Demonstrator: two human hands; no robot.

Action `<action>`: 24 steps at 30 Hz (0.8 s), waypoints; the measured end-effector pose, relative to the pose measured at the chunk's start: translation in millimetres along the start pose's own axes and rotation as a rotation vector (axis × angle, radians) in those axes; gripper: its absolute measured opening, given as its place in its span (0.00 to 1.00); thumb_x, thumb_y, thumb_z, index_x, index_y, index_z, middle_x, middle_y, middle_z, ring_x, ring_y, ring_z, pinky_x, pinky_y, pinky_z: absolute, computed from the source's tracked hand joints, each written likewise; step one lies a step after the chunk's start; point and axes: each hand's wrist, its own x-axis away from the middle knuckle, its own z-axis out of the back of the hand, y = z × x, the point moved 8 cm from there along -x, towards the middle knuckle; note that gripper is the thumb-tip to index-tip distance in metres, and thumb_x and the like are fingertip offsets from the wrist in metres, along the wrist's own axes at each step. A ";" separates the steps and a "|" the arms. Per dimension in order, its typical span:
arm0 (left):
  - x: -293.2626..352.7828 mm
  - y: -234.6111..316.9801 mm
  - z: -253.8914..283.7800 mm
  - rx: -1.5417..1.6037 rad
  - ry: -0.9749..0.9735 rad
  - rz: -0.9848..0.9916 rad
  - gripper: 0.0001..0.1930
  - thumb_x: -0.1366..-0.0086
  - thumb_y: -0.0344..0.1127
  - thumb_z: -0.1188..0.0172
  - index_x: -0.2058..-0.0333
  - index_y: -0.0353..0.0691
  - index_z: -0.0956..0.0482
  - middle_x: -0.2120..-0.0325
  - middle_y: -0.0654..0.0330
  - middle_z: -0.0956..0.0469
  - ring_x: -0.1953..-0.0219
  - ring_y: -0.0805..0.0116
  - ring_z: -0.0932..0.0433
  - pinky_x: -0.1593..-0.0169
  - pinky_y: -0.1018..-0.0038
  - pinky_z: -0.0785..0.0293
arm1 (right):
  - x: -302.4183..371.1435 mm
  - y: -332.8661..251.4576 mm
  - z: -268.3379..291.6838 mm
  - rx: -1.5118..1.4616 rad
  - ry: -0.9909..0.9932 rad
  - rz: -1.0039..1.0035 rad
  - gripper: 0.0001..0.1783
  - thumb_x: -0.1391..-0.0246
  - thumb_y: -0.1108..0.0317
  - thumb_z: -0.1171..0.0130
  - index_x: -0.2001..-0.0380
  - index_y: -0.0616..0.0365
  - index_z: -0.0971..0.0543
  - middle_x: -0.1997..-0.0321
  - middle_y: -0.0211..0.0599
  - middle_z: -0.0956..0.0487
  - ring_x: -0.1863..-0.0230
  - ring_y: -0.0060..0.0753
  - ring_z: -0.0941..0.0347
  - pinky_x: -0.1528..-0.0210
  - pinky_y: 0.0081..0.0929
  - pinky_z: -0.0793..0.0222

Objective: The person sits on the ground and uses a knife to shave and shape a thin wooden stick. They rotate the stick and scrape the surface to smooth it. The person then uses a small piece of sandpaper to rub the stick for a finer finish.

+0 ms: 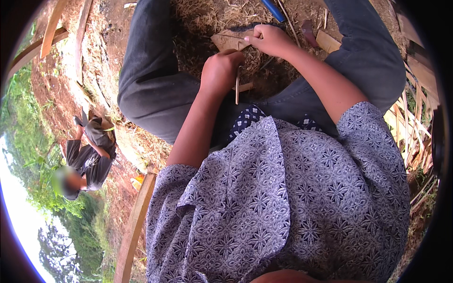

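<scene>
My left hand [222, 70] is closed around a thin pale stick [237, 89], whose lower end points back toward my lap. Just to its right and a little farther off, my right hand [272, 41] pinches the near end of a thin dark rod [229, 36]. That rod reaches left across a flat light piece of wood [226, 43] lying on the ground between my legs. The two hands are close together but apart. Whether the rod is a blade or a wire is too small to tell.
A blue tube-like handle [273, 9] lies beyond my hands, with a brown flat piece [309, 33] and a wood offcut [328, 42] to the right. Split strips [410, 122] are heaped at far right. Another person [89, 151] sits at left, past a wooden beam [136, 226].
</scene>
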 end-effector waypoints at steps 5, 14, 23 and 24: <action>2.5 0.1 0.6 0.004 0.007 0.000 0.05 0.45 0.29 0.40 0.69 0.43 0.18 0.67 0.57 0.18 0.65 0.52 0.18 0.62 0.64 0.22 | 7.7 -12.0 -3.6 0.099 -0.093 0.010 0.23 0.48 0.46 0.36 0.74 0.57 0.24 0.74 0.43 0.21 0.70 0.43 0.23 0.66 0.38 0.29; 4.0 0.9 3.6 0.057 0.043 0.006 0.07 0.48 0.25 0.39 0.70 0.42 0.17 0.68 0.58 0.18 0.65 0.54 0.18 0.61 0.64 0.22 | 10.8 -7.2 -0.1 0.087 0.080 -0.014 0.22 0.48 0.47 0.36 0.74 0.56 0.24 0.75 0.42 0.21 0.71 0.44 0.23 0.67 0.38 0.29; 1.7 -2.2 12.6 0.123 0.087 0.026 0.07 0.48 0.26 0.39 0.70 0.42 0.17 0.69 0.57 0.18 0.65 0.54 0.18 0.61 0.65 0.22 | 11.3 2.4 -3.7 0.097 -0.007 -0.045 0.22 0.46 0.47 0.37 0.73 0.56 0.23 0.71 0.42 0.20 0.67 0.44 0.22 0.64 0.38 0.28; 1.5 -1.5 14.7 0.131 0.119 0.004 0.06 0.48 0.26 0.39 0.71 0.43 0.17 0.69 0.58 0.18 0.66 0.54 0.18 0.62 0.65 0.22 | 10.4 3.3 -4.2 0.096 -0.016 -0.050 0.22 0.46 0.47 0.37 0.73 0.56 0.23 0.71 0.42 0.20 0.67 0.44 0.22 0.64 0.38 0.28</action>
